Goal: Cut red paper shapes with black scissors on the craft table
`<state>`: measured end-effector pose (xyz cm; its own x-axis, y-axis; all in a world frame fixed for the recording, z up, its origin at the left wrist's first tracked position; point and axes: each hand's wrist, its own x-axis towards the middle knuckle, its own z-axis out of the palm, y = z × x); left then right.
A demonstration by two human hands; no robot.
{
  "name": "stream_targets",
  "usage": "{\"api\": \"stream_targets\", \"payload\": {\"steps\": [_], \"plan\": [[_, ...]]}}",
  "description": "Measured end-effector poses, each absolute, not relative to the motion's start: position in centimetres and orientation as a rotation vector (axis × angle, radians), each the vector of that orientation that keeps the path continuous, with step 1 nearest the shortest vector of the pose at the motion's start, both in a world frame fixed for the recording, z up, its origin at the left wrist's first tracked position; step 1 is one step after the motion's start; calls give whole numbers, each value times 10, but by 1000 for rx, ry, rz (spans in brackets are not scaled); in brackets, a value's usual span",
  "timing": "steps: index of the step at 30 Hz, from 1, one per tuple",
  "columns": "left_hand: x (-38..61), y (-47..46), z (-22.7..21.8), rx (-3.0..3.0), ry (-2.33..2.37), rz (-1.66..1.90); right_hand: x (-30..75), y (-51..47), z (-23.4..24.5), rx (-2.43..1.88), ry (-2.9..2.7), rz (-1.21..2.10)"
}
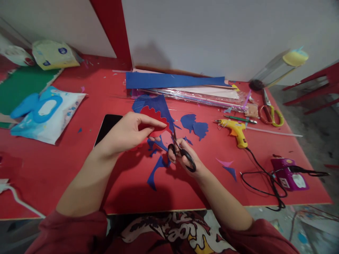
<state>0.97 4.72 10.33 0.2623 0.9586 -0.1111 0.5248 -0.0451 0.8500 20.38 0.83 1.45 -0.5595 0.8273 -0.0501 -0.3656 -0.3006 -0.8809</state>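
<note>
Pinching a scalloped red piece (152, 113), the left hand (129, 131) sits beside scissors (176, 141) (black-handled) gripped in the right hand (189, 149).

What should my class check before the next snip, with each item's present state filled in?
1. Right hand holds the black-handled scissors: ok.
2. Left hand grips the red scalloped piece: ok.
3. Left fingertips well away from the blades: not ok, they look close.
4. Table free of scraps near the hands: not ok, blue scraps lie there.
5. Yellow glue gun apart from both hands: ok.
6. Glue gun cool: cannot tell.
</note>
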Motion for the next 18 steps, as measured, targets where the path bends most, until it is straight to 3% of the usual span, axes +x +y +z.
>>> {"api": "stream_targets", "payload": {"steps": [18], "plan": [[10, 47, 102, 1686, 1373, 665, 204, 8, 7, -620, -1069, 1995]]}}
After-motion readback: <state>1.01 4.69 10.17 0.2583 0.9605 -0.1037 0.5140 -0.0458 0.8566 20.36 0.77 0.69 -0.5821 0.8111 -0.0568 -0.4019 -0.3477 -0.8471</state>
